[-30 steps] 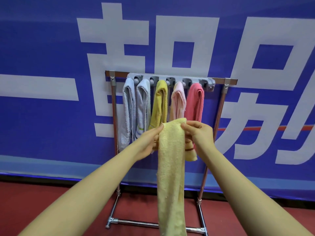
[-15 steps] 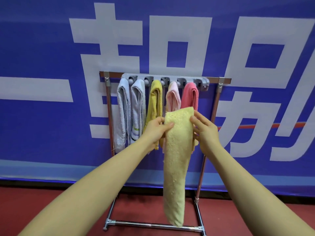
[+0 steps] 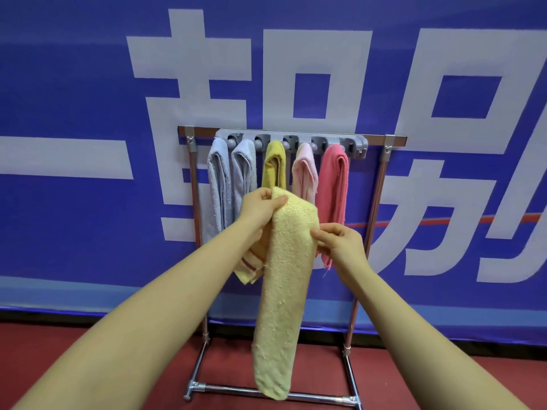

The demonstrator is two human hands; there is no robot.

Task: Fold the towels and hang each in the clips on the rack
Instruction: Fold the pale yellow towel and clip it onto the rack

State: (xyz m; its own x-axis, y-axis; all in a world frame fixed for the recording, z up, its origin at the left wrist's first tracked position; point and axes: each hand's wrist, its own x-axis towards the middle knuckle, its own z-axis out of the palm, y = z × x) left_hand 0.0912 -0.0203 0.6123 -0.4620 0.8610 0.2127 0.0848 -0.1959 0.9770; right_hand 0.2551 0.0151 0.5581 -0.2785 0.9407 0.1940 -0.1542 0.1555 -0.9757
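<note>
Up close, both hands have the pale yellow towel (image 3: 284, 279) hanging long in front of the rack (image 3: 381, 184). Left hand (image 3: 260, 210) pinches its top fold, right hand (image 3: 340, 242) pinches the edge lower down. Behind it, five towels sit in the grey clip bar (image 3: 291, 140): two grey-blue, mustard (image 3: 275, 165), pink, red. Blue banner (image 3: 88, 113) at the back.

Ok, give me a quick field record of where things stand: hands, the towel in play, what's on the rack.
left hand: grips top of pale yellow towel
right hand: pinches that towel's right edge, lower down
pale yellow towel: folded lengthwise, hangs in front of rack, not clipped
clip bar: grey, on the rack's top rail
hung, left to right: grey-blue towel, light grey towel, mustard towel, light pink towel, coral towel
free clip: cannot tell
</note>
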